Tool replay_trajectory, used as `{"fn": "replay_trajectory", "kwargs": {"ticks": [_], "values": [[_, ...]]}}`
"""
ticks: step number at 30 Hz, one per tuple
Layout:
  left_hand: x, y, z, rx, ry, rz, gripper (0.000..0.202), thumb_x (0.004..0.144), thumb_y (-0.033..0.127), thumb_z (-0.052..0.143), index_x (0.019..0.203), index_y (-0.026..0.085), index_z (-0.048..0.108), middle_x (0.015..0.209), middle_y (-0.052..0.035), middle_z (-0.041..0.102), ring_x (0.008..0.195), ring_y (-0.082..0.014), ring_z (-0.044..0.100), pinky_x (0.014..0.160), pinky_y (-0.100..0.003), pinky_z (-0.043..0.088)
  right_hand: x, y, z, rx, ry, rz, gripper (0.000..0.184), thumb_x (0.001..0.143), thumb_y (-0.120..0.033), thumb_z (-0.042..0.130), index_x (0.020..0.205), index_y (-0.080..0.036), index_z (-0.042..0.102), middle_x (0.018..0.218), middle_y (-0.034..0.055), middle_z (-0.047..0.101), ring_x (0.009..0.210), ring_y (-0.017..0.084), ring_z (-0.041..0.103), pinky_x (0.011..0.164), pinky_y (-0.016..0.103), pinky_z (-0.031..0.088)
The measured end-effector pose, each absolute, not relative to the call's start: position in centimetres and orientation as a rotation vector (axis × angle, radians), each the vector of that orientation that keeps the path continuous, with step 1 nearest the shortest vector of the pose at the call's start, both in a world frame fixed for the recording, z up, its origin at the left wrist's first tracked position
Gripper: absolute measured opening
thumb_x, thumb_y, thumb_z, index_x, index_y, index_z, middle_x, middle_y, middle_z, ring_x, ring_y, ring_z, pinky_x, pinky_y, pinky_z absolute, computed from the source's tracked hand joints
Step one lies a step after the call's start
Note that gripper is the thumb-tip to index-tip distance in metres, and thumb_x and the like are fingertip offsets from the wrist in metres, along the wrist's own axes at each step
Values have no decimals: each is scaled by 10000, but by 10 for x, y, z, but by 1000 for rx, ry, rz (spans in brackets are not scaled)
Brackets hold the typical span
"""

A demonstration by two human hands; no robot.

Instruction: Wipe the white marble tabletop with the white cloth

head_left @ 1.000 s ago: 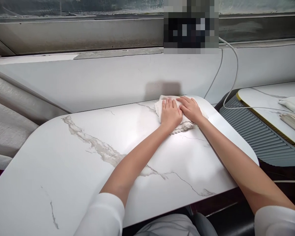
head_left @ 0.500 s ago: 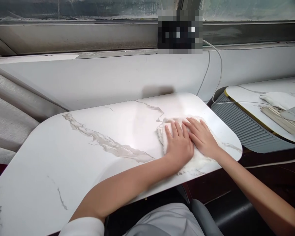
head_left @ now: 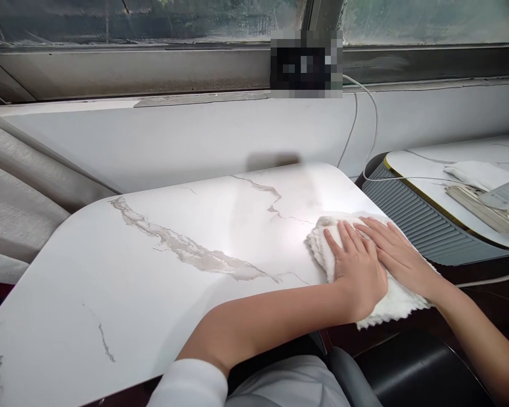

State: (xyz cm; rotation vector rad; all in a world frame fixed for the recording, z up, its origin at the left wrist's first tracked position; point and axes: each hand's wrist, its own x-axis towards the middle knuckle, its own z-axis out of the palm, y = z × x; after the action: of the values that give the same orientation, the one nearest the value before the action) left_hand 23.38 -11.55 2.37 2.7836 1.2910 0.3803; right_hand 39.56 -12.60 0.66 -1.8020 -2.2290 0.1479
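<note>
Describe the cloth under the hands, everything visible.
White cloth, soft and fuzzy like towelling, with a ragged, wavy edge; seemingly no print. It lies spread out, slightly rumpled, at the right end of the white, marble-patterned table, its near part reaching past the table's edge. The left hand and right hand rest on top, palms down, hiding its middle. Whether it is folded is unclear.

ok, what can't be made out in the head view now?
All in the head view:
- Table: surface under the white cloth, hidden by it.
- Left hand and right hand: palms, hidden by the hands' backs.
- Dark object by the window: pixelated, unidentifiable.
- Second table: right end, cut off by frame edge.
</note>
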Motion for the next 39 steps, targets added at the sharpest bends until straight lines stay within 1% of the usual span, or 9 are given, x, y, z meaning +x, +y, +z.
{"fn": "replay_trajectory", "kwargs": {"ticks": [5, 9, 14, 19, 24, 27, 33, 35, 39], "values": [[260, -102, 25, 2745, 1290, 424, 564, 963, 331, 367, 1409, 0, 469, 1502, -258, 390, 1434, -417, 275, 1126, -642, 280, 425, -110, 3, -1848, -2216, 118, 543, 990, -397, 166, 1517, -400, 294, 1555, -36, 378, 1452, 234, 299, 1207, 550, 211], [272, -77, 26, 2737, 1293, 390, 578, 973, 330, 345, 1425, -18, 435, 1512, -264, 369, 1433, -426, 269, 1119, -656, 273, 437, -82, 5, -1852, -2240, 128, 540, 986, -420, 176, 1499, -392, 339, 1550, -39, 387, 1455, 240, 294, 1203, 559, 206], [278, -28, 24, 2701, 1335, 405, 571, 970, 315, 351, 1432, -14, 417, 1521, -266, 353, 1443, -403, 258, 1140, -647, 224, 434, -27, 11, -1842, -2242, 102, 543, 989, -414, 169, 1463, -325, 417, 1537, -7, 413, 1444, 226, 321, 1191, 537, 237], [273, 34, 22, 2646, 1445, 402, 556, 984, 289, 316, 1445, -12, 388, 1526, -269, 341, 1443, -386, 261, 1147, -640, 187, 422, 46, 11, -1764, -2241, 131, 551, 971, -366, 198, 1436, -224, 458, 1508, 56, 452, 1419, 238, 353, 1173, 520, 249], [265, 95, 18, 2610, 1468, 421, 552, 988, 280, 273, 1458, 6, 367, 1532, -224, 358, 1452, -322, 257, 1188, -584, 118, 414, 112, 10, -1719, -2262, 107, 539, 948, -343, 241, 1410, -200, 477, 1463, 91, 495, 1378, 259, 402, 1149, 498, 295], [264, 122, 15, 2568, 1509, 491, 534, 975, 261, 276, 1438, 27, 401, 1508, -189, 407, 1433, -282, 298, 1207, -536, 108, 413, 141, 9, -1704, -2246, 138, 529, 942, -356, 274, 1408, -209, 478, 1457, 90, 502, 1354, 268, 432, 1133, 492, 328], [269, 141, 11, 2528, 1555, 588, 495, 959, 238, 279, 1382, 67, 470, 1441, -163, 487, 1398, -253, 351, 1216, -495, 122, 415, 162, 6, -1737, -2202, 149, 530, 933, -356, 303, 1412, -216, 484, 1453, 77, 511, 1348, 284, 437, 1120, 482, 353], [270, 140, 10, 2536, 1567, 583, 498, 962, 237, 271, 1385, 63, 467, 1453, -161, 475, 1403, -254, 345, 1215, -502, 121, 416, 161, 6, -1719, -2196, 138, 526, 933, -352, 305, 1409, -219, 486, 1449, 81, 515, 1347, 289, 438, 1114, 493, 360], [269, 131, 11, 2563, 1579, 538, 515, 973, 242, 260, 1422, 53, 427, 1515, -159, 407, 1437, -254, 301, 1219, -493, 121, 417, 155, 6, -1624, -2242, 135, 539, 940, -367, 291, 1403, -167, 484, 1444, 132, 509, 1352, 287, 434, 1137, 495, 335]]}}
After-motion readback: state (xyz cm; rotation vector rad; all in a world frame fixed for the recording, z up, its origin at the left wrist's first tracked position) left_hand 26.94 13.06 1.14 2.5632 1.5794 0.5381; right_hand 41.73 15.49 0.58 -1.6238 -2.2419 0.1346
